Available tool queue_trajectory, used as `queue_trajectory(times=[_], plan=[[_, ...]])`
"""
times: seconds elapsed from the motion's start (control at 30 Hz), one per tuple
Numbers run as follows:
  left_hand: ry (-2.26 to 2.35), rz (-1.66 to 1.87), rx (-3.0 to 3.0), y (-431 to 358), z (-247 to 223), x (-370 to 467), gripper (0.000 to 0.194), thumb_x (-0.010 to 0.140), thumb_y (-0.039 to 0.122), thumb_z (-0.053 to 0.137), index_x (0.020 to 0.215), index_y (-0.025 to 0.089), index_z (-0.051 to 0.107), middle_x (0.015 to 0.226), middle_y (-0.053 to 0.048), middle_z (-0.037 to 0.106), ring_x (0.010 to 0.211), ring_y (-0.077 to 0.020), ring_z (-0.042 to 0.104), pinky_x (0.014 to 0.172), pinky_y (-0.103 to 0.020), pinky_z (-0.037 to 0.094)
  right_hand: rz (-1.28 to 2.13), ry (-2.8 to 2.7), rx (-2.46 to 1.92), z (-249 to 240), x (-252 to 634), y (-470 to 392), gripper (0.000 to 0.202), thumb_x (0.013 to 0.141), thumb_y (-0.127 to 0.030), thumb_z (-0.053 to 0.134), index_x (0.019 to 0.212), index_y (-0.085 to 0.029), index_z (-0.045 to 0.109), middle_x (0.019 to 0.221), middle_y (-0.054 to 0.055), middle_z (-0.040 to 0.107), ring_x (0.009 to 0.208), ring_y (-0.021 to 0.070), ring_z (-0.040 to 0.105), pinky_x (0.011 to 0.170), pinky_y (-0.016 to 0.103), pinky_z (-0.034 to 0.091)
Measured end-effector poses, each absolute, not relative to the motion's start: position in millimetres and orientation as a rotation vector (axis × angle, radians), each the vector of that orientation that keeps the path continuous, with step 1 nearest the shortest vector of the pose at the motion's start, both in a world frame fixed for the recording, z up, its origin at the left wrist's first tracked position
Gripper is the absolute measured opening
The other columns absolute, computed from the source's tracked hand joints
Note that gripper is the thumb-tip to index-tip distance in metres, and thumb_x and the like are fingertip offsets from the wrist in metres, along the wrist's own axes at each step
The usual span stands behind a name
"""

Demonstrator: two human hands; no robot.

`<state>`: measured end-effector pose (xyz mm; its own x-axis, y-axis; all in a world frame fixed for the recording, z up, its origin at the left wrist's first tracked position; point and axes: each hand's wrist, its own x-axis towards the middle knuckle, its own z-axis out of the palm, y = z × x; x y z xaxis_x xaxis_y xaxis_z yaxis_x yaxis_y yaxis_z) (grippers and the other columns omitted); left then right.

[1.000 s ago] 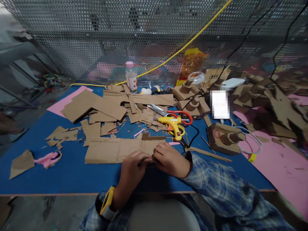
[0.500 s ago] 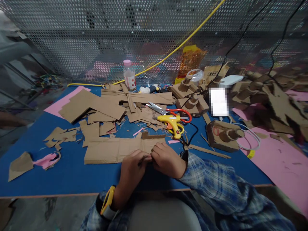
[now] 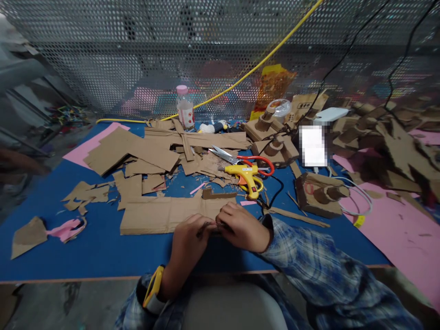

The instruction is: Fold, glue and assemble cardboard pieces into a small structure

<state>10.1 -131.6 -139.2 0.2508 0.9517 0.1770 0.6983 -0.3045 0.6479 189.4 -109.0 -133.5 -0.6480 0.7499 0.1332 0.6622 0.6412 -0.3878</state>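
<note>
My left hand (image 3: 190, 240) and my right hand (image 3: 242, 227) meet at the front edge of a long cardboard sheet (image 3: 147, 215). The fingers of both are closed round something small that I cannot make out. A narrow folded cardboard strip (image 3: 220, 194) lies just behind the right hand. Beyond it rest a yellow glue gun (image 3: 248, 176) and red-handled scissors (image 3: 237, 158), partly overlapping.
On the blue table (image 3: 113, 256) lie cardboard scraps (image 3: 89, 195) and pink paper (image 3: 405, 238). A pink-capped bottle (image 3: 185, 110) stands at the back. Cardboard pieces with round posts (image 3: 319, 195) sit at the right, near a white cable (image 3: 367, 199).
My right hand and its sleeve have shifted slightly to the right. At the far left edge, a blurred shape resembling a person's hand has come further into view.
</note>
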Motion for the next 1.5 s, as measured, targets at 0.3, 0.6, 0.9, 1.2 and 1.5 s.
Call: queue_trajectory(times=[0.3,0.6,0.9,1.2,1.5], plan=[[1.625,0.885,2.073,-132,-139,12,0.008,0.082,0.02,0.062,0.076,0.02,0.068,0.076,0.001,0.072,0.071,-0.0149,0.066,0.066,-0.023,0.045,0.012,-2.238,-1.03,-148,184,-125,0.014,0.089,-0.018,0.048,0.076,-0.019,0.053,0.074,0.003,0.055,0.074,0.0164,0.047,0.071,0.027,0.039],[1.687,0.847,2.117,-129,-139,13,0.008,0.083,0.02,0.06,0.078,0.019,0.066,0.077,0.0,0.072,0.071,-0.0149,0.067,0.065,-0.022,0.045,0.229,-2.473,-1.247,-152,188,-124,0.016,0.093,-0.021,0.046,0.084,-0.019,0.059,0.08,0.003,0.056,0.078,0.0167,0.047,0.068,0.028,0.035],[1.716,0.797,2.143,-127,-137,14,0.011,0.085,0.022,0.058,0.077,0.019,0.064,0.076,-0.001,0.072,0.07,-0.0161,0.067,0.064,-0.023,0.044,0.033,-2.599,-1.066,-152,184,-116,0.017,0.092,-0.013,0.045,0.097,-0.015,0.061,0.083,0.006,0.057,0.081,0.0186,0.043,0.07,0.03,0.033],[1.717,0.814,2.16,-126,-137,14,0.011,0.084,0.022,0.06,0.075,0.018,0.064,0.074,-0.001,0.072,0.069,-0.0163,0.067,0.062,-0.023,0.043,-0.056,-2.592,-1.047,-156,182,-114,0.018,0.092,-0.012,0.044,0.094,-0.014,0.062,0.081,0.005,0.057,0.078,0.0187,0.043,0.071,0.03,0.033],[1.718,0.827,2.149,-127,-138,14,0.011,0.085,0.022,0.059,0.075,0.018,0.064,0.074,-0.001,0.071,0.068,-0.016,0.066,0.062,-0.023,0.043,-0.032,-2.59,-1.035,-155,181,-113,0.019,0.091,-0.011,0.043,0.092,-0.014,0.062,0.081,0.006,0.057,0.078,0.0191,0.041,0.07,0.031,0.032]])
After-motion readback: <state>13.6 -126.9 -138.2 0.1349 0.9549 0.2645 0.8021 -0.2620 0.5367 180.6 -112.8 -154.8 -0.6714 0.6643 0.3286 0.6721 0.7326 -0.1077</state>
